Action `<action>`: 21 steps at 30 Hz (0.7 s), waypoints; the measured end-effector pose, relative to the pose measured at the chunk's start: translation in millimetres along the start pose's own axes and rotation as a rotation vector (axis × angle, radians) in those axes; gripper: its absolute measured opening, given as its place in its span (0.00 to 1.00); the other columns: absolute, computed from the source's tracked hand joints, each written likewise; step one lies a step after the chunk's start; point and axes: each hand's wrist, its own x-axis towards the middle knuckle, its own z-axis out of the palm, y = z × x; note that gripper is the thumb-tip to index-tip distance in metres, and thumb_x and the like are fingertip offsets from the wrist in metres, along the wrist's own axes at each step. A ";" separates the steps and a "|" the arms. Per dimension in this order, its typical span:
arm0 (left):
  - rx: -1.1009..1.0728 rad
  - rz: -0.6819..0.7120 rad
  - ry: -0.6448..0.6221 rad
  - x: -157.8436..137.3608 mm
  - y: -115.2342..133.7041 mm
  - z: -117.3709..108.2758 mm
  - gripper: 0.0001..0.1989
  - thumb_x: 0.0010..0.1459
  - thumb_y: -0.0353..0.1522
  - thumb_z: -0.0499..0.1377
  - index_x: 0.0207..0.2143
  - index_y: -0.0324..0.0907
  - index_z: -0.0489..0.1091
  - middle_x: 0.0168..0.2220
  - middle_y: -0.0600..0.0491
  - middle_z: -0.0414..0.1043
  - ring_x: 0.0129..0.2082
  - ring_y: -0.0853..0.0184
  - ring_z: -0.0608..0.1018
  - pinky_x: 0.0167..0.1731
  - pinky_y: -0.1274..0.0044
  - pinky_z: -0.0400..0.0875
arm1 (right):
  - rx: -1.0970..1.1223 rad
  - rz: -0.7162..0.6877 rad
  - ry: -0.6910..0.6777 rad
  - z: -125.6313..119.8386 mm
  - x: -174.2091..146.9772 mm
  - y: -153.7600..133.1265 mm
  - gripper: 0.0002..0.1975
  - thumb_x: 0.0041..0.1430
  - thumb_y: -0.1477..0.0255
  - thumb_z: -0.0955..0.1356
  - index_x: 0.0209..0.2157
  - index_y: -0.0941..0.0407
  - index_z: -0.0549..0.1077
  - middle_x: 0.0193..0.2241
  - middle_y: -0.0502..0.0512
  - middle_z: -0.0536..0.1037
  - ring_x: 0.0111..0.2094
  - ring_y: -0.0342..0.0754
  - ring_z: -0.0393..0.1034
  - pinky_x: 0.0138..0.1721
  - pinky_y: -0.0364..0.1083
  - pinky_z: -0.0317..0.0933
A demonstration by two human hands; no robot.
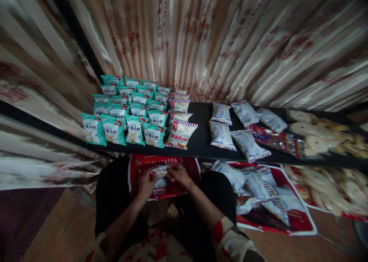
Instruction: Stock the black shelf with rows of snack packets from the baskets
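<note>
Over a red basket [193, 171] at my lap, a white snack bag [160, 180] is held between my two hands. My left hand [147, 182] grips its left edge with closed fingers. At its upper right edge, my right hand [178, 174] pinches the bag. Just beyond, on a black shelf [198, 139], several teal snack bags [113, 130] stand upright in rows. To their right is a column of white snack bags with striped edges, the front red-and-white bag [182, 133] nearest me.
More white bags [221, 135] lie or lean on the shelf to the right, beside a red packet [270, 137] and bags of pale round pieces [319, 133]. A second red basket [304, 212] holds several white bags. Pleated curtains [184, 43] hang behind the shelf.
</note>
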 end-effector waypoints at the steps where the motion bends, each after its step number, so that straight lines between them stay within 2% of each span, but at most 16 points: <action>1: -0.020 0.014 0.001 -2.4 2.2 -2.9 0.13 0.54 0.31 0.55 0.43 0.43 0.70 0.43 0.50 0.72 0.44 0.65 0.74 0.47 0.73 0.67 | 0.001 -0.015 -0.007 -2.2 -4.7 -2.9 0.12 0.49 0.62 0.66 0.29 0.57 0.72 0.19 0.50 0.75 0.22 0.43 0.67 0.25 0.41 0.60; 5: -0.087 0.061 0.040 -12.5 12.6 -15.3 0.09 0.53 0.37 0.55 0.33 0.42 0.70 0.35 0.51 0.73 0.39 0.64 0.75 0.41 0.74 0.68 | 0.022 -0.111 -0.003 -10.1 -26.2 -20.2 0.20 0.50 0.53 0.65 0.28 0.58 0.73 0.23 0.51 0.75 0.27 0.44 0.68 0.30 0.42 0.61; 8: -0.146 0.097 0.069 -20.1 22.5 -24.2 0.11 0.53 0.40 0.55 0.31 0.42 0.70 0.32 0.53 0.73 0.37 0.65 0.75 0.37 0.75 0.68 | 0.087 -0.204 -0.016 -15.4 -47.8 -36.6 0.25 0.50 0.49 0.64 0.32 0.58 0.74 0.29 0.53 0.76 0.34 0.47 0.70 0.36 0.43 0.63; 11: -0.200 0.127 0.082 -28.3 36.0 -31.8 0.13 0.54 0.42 0.54 0.32 0.42 0.70 0.30 0.53 0.74 0.34 0.65 0.76 0.34 0.76 0.69 | 0.158 -0.230 -0.126 -20.9 -71.0 -48.0 0.28 0.49 0.49 0.66 0.41 0.57 0.72 0.38 0.54 0.77 0.39 0.49 0.71 0.41 0.45 0.64; 15: -0.288 0.148 0.089 -42.9 63.0 -39.8 0.15 0.53 0.45 0.55 0.32 0.42 0.70 0.28 0.53 0.75 0.32 0.65 0.76 0.31 0.77 0.69 | 0.171 -0.254 -0.246 -31.1 -97.0 -52.1 0.33 0.45 0.54 0.71 0.51 0.56 0.67 0.46 0.56 0.75 0.45 0.52 0.70 0.42 0.48 0.66; 18: -0.317 0.162 0.079 -55.2 90.0 -42.5 0.17 0.52 0.46 0.56 0.32 0.42 0.70 0.28 0.53 0.75 0.30 0.66 0.76 0.29 0.78 0.69 | 0.189 -0.321 -0.254 -44.7 -111.9 -53.2 0.30 0.46 0.56 0.71 0.49 0.57 0.68 0.44 0.56 0.76 0.45 0.52 0.71 0.46 0.50 0.64; 21: -0.303 0.229 0.042 -63.8 121.4 -39.3 0.18 0.54 0.47 0.55 0.34 0.42 0.70 0.29 0.53 0.74 0.29 0.67 0.76 0.28 0.79 0.70 | 0.189 -0.370 -0.180 -66.4 -123.4 -56.6 0.25 0.46 0.58 0.71 0.43 0.58 0.71 0.41 0.56 0.78 0.43 0.53 0.72 0.48 0.51 0.63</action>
